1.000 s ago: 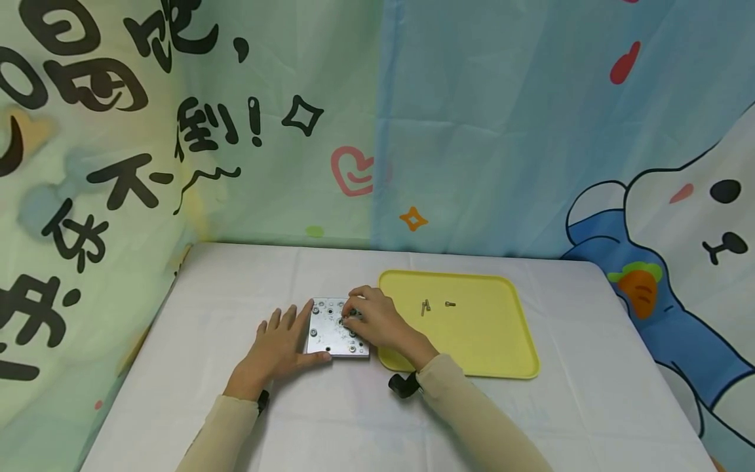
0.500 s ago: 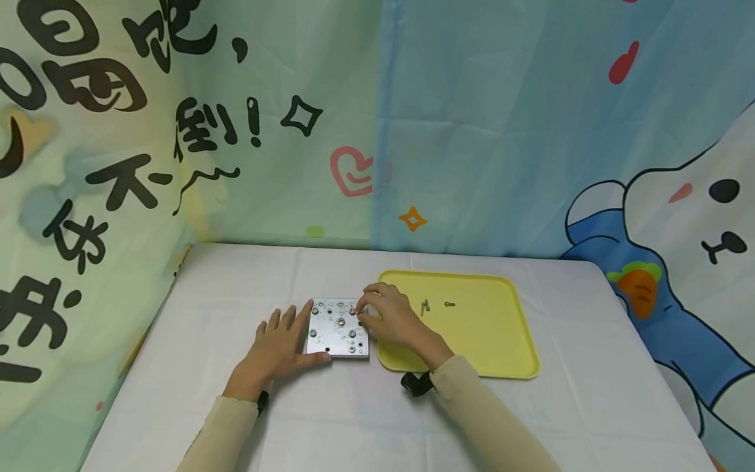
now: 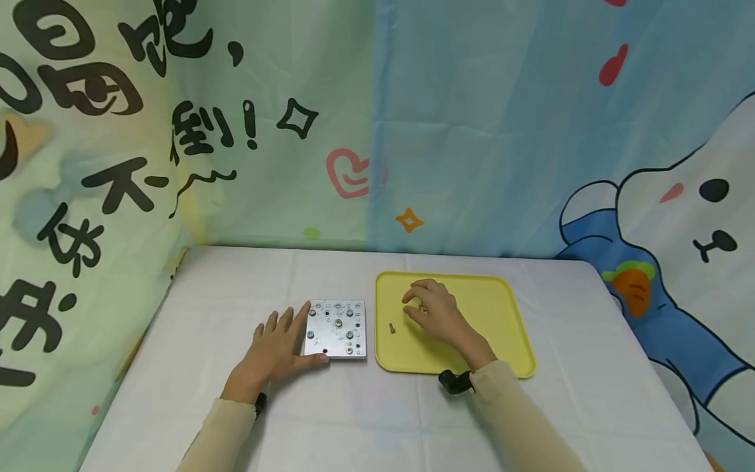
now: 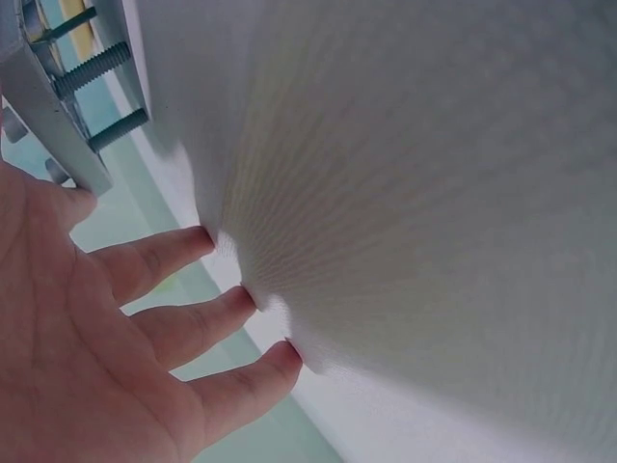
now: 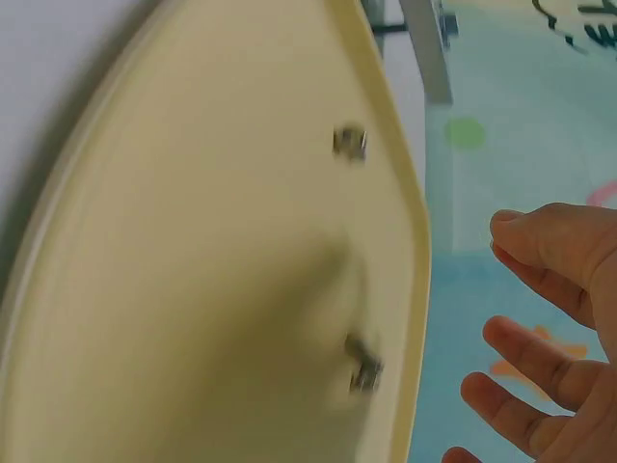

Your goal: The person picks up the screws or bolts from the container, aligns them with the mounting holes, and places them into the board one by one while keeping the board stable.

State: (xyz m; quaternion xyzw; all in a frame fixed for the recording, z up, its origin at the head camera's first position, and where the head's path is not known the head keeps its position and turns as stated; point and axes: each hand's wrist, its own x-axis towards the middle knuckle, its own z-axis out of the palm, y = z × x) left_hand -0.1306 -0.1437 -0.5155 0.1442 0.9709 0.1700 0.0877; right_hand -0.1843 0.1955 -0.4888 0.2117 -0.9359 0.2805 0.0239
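Note:
In the head view a silver metal plate (image 3: 335, 329) with several screws in its top lies on the white table. My left hand (image 3: 274, 347) rests at its left side, fingers spread, thumb along the near edge. From the left wrist view, threaded screws (image 4: 96, 69) stick out under the plate, and three fingertips press the cloth. Over the yellow tray (image 3: 483, 334) hovers my right hand (image 3: 439, 314), fingers loosely bent. The right wrist view shows its thumb and forefinger close together with nothing visible between them. A small screw (image 3: 392, 328) lies in the tray's left part; another screw (image 5: 363, 367) lies nearer the hand.
The tray's raised rim (image 3: 377, 314) stands a little right of the plate. Behind the table hangs a printed cloth backdrop (image 3: 472, 131). A black wrist camera (image 3: 454, 381) sits below the right wrist.
My right hand has moved right, from the plate to above the tray. A screw now shows in the tray's left part, where that hand was before. The left hand stays at the plate.

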